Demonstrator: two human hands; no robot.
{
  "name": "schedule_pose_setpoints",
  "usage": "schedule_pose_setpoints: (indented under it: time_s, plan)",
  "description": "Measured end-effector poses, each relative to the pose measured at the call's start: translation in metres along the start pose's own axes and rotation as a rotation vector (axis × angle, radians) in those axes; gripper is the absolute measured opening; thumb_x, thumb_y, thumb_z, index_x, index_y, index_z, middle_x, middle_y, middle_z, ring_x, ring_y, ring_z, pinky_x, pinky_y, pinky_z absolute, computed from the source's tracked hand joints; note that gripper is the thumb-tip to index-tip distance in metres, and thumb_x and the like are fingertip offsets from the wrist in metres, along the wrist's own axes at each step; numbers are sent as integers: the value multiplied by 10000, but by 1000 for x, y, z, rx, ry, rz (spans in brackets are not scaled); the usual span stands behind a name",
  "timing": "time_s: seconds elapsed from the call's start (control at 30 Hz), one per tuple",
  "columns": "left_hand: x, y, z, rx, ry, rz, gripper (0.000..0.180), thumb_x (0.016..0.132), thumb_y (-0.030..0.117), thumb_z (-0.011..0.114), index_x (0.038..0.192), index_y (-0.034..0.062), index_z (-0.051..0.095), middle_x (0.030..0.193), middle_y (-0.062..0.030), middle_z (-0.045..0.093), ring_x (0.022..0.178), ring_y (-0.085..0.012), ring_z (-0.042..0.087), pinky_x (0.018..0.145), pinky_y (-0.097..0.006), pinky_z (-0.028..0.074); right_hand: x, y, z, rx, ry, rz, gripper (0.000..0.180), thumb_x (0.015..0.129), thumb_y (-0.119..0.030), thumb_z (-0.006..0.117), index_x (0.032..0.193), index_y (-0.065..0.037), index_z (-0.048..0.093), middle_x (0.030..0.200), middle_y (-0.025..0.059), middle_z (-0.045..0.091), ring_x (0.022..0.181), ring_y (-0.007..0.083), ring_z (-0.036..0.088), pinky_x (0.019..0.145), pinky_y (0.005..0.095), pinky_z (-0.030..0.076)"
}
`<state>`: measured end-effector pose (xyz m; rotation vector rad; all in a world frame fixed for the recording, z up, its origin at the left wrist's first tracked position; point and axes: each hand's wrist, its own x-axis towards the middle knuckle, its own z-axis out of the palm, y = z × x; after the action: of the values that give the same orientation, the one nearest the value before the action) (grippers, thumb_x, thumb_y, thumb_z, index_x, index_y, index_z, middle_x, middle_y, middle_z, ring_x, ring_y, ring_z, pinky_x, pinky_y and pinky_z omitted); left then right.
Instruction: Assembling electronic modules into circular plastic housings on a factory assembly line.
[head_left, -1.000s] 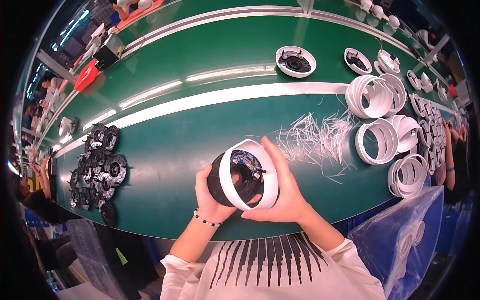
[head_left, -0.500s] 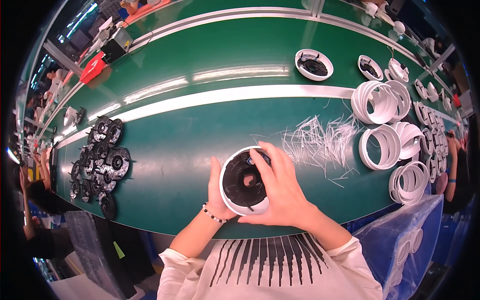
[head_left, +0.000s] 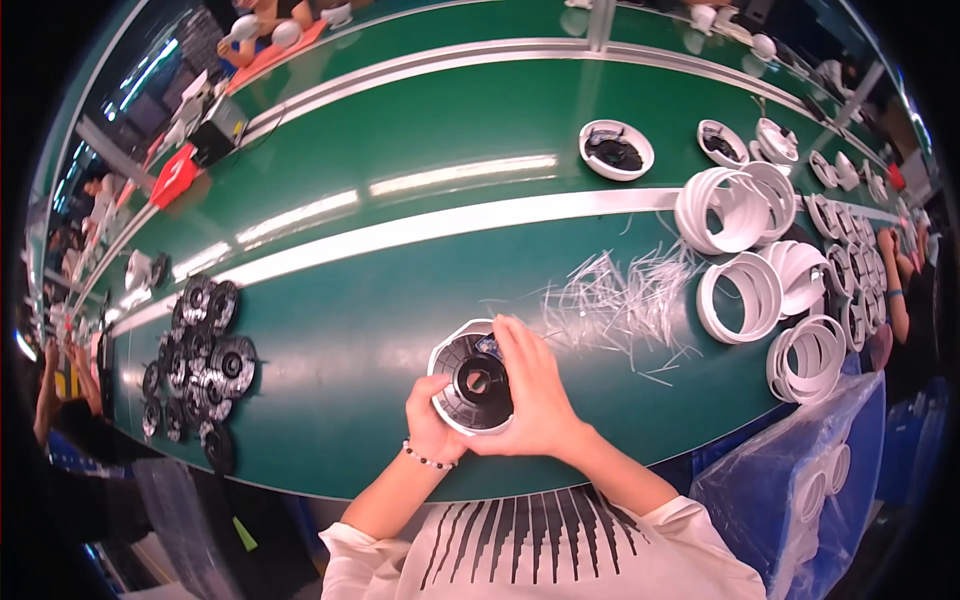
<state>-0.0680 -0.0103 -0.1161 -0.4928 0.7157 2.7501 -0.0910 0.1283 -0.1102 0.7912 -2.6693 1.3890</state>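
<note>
Round black-and-white part (head_left: 472, 378) steadied on counter (head_left: 350, 330): left hand (head_left: 432, 425) fingers clamped at 7 o'clock rim, right hand (head_left: 535, 395) fingers pressing together on top, 3 o'clock side.

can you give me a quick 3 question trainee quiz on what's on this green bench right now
1. True or false: both hands are on the round black part with a white rim.
2. Which side of the person holds the pile of black round parts? A) left B) right
3. What lies scattered on the green bench just beyond the right hand?

Key
1. True: the left hand grips its lower left edge, the right hand lies over its right side.
2. A; the stacked white plastic rings are on the right.
3. Thin white plastic strips.
</note>
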Motion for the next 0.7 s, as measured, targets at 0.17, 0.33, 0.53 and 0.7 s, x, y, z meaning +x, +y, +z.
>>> schedule_pose_setpoints:
  time_s: [0.17, 0.33, 0.53, 0.7]
  plan:
    - [49, 23, 26, 53, -61, -20, 386, 805, 236, 466, 1126, 22, 457, 1072, -119, 546, 1000, -247, 524, 895, -387, 415, 2, 14, -19, -44, 223, -79, 1122, 532, -459, 759, 1327, 18, 126, 1358, 246, 151, 1256, 419, 142, 1012, 480, 148]
    - [151, 70, 29, 151, -138, 148, 173, 862, 170, 442, 961, 35, 485, 971, -105, 554, 932, -212, 540, 881, -360, 427, -32, 39, -93, -369, 612, 2, 571, 637, -160, 683, 1140, 16, 477, 1200, 149, 471, 1138, 313, 405, 967, 391, 301]
    - [320, 76, 32, 257, 140, 475, 179, 834, 106, 503, 983, 12, 531, 910, -85, 567, 819, -174, 549, 740, -313, 452, -101, 123, -166, -830, 416, 152, 402, 711, -53, 587, 1096, 17, 496, 1172, 142, 497, 1148, 326, 397, 1025, 476, 162]
    - [308, 89, 24, 419, 372, 624, 685, 728, 219, 681, 1255, -43, 328, 1136, -191, 496, 1012, -207, 505, 864, -290, 408, -106, 165, -166, -851, 277, 320, 282, 714, -21, 521, 986, 50, 548, 907, 200, 569, 848, 339, 530, 983, 463, 251]
